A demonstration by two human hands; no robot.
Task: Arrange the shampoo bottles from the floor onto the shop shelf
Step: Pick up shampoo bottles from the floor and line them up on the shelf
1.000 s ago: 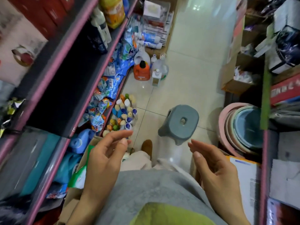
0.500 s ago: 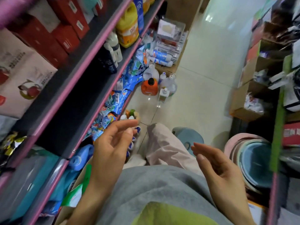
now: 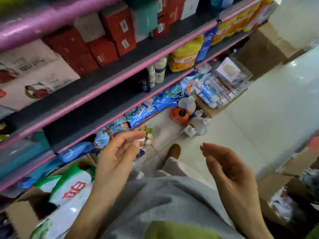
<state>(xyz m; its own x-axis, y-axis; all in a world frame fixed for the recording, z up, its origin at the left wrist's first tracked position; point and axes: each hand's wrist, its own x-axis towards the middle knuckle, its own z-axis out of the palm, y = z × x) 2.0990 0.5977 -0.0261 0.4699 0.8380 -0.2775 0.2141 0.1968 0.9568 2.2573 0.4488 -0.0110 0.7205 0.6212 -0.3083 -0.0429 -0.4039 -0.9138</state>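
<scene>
A person stands in a shop aisle with both hands raised, palms turned toward each other and holding nothing. The left hand (image 3: 119, 152) has its fingers loosely extended and slightly spread; the right hand (image 3: 226, 168) is likewise relaxed, fingers gently bent, well apart from the left.

Just beyond the left fingertips, a cluster of small bottles (image 3: 146, 138) with pale and green caps stands on the tiled floor (image 3: 259, 118), partly hidden behind that hand. Further ahead of both hands sits an orange jug (image 3: 178, 115) among several clear and white bottles (image 3: 198, 125), blurred enough that their labels cannot be read.

Below the left wrist, a cardboard box (image 3: 19, 219) holds green-and-white bags (image 3: 72, 185) with red lettering; its near end is cut off by the frame edge. Beyond the orange jug, another carton (image 3: 212, 111) carries stacked blue-and-white tubes (image 3: 206, 94) and clear packs.

To the left of the left hand rises the pink-edged shelf (image 3: 107, 83). Its middle tier is bare nearest the hand, with a few dark and white bottles and a yellow jug (image 3: 186, 57) further along. Red boxes (image 3: 103, 47) fill the tier above. Blue packets (image 3: 143, 111) crowd the lowest tier. To the right of the right hand, more boxes (image 3: 283, 192) are smeared by motion, contents indistinct.
</scene>
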